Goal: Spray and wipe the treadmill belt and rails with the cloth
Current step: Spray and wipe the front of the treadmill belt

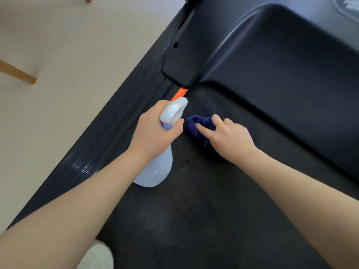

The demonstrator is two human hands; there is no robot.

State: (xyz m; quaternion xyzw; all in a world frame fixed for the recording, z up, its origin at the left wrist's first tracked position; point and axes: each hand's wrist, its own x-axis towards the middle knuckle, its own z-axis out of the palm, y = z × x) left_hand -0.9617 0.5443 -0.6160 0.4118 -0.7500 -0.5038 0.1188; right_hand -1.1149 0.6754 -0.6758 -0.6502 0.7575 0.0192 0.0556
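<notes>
Both bare arms reach down. I see the left hand [155, 131] wrapped round the pale blue plastic spray bottle [155, 167]. The right hand [231, 140] pinches the bunched dark blue cloth [196, 126] on the black treadmill belt [204, 210]. I think wiping is underway; next, rub toward the ribbed black side rail [116, 129].

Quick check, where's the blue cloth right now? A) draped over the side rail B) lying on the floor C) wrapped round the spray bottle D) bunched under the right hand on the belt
D: the blue cloth is bunched under the right hand on the belt, while the left hand grips the spray bottle.
</notes>
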